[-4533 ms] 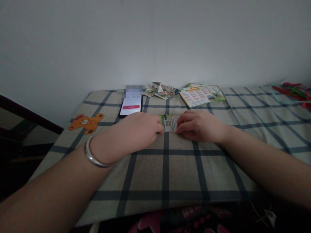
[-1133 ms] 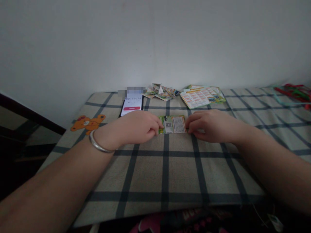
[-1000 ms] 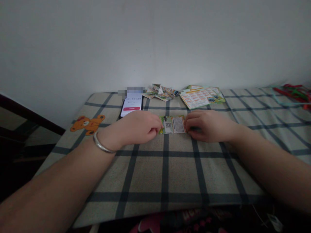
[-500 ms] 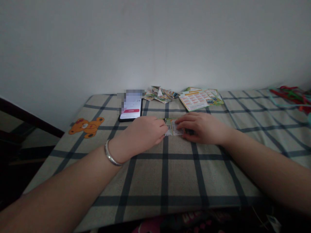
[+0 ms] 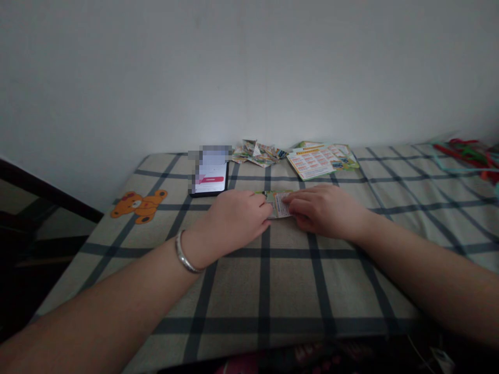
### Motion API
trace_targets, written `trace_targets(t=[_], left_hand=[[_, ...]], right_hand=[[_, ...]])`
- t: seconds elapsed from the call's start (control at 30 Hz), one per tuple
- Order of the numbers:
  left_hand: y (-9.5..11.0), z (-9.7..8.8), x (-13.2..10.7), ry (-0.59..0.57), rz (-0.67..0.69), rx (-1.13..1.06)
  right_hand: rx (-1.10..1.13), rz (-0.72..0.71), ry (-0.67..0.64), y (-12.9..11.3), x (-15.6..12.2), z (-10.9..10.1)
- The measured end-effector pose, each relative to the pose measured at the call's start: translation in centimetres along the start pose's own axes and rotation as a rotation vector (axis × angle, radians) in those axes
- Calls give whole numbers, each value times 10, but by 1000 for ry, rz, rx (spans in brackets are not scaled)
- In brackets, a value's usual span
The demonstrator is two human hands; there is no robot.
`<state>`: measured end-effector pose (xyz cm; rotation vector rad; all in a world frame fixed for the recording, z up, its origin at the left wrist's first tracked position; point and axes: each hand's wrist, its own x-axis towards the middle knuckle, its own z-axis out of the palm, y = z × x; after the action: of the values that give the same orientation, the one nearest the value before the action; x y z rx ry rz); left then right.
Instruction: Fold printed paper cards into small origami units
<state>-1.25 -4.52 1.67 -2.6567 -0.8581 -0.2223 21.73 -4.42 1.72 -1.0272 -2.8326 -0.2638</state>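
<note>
A small folded printed paper (image 5: 279, 204) lies flat on the checked cloth (image 5: 265, 280) between my two hands. My left hand (image 5: 236, 221), with a silver bangle (image 5: 183, 254) on its wrist, has curled fingers pressing the paper's left end. From the right, my right hand (image 5: 322, 210) presses the other end with fingers drawn together, covering part of the sheet. Only a narrow strip of the paper shows between the fingertips.
A lit phone (image 5: 210, 177) lies behind my left hand. Several folded paper pieces (image 5: 257, 153) and a stack of printed leaflets (image 5: 317, 158) sit by the wall. Red and green strips (image 5: 468, 153) lie far right. A bear patch (image 5: 138, 203) marks the cloth's left side.
My hands have closed in toward each other over the paper, so less of it shows than a second ago. The view has tilted slightly.
</note>
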Motion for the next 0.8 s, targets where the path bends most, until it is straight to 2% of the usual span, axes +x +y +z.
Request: trace_targets(t=[0.13,0.43,0.63,0.8], left_hand=[[0,3,0,40,11,46],[-8,7,-1,105,60,80],[-15,12,-1,42,55,-34],[-15,12,0,-7,-25,-62]], right_hand=[[-41,28,-3,-3,0,-2],[153,-23,66,5,1,2],[289,-153,64,8,0,-2],[383,-141,-27,7,-3,-9]])
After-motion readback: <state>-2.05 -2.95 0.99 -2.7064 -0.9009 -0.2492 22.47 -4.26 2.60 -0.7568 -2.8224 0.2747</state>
